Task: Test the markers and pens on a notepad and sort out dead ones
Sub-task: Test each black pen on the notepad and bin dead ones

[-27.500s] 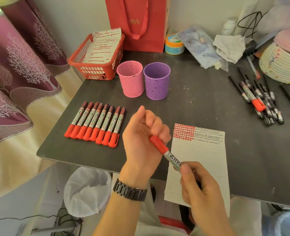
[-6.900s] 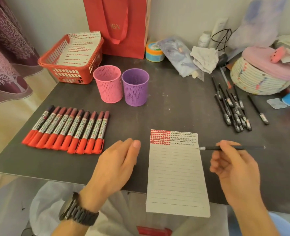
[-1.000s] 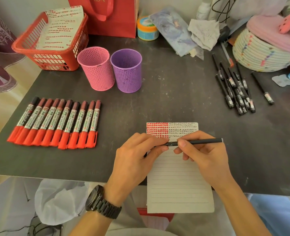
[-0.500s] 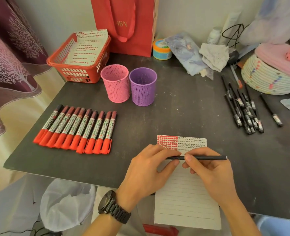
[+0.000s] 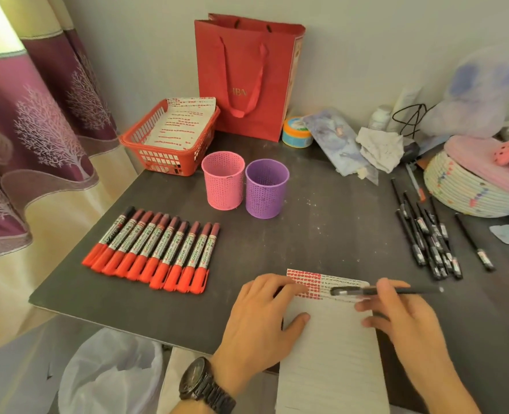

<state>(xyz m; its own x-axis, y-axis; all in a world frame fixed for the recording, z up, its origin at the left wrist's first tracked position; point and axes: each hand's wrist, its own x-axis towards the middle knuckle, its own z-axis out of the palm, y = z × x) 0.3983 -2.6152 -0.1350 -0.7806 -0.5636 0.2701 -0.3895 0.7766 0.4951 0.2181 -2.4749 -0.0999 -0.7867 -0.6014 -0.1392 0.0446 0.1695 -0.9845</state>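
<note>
The pen (image 5: 348, 291) is pinched in the right grip (image 5: 402, 321), laid crosswise, front end left of it over the notepad (image 5: 330, 369) pressed by the released left grip (image 5: 256, 324)

Red paper bag (image 5: 247, 70), top centre; purple curtain (image 5: 38, 130), upper left; woven basket (image 5: 468, 195), right edge; lined bin (image 5: 109, 375), lower left.

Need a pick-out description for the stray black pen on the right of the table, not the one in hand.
Find the woven basket with the pink lid at the dark table's right edge. In front of it lies a bunch of black pens. The stray pen lies alone just right of that bunch, a clear gap between them, roughly parallel.
</note>
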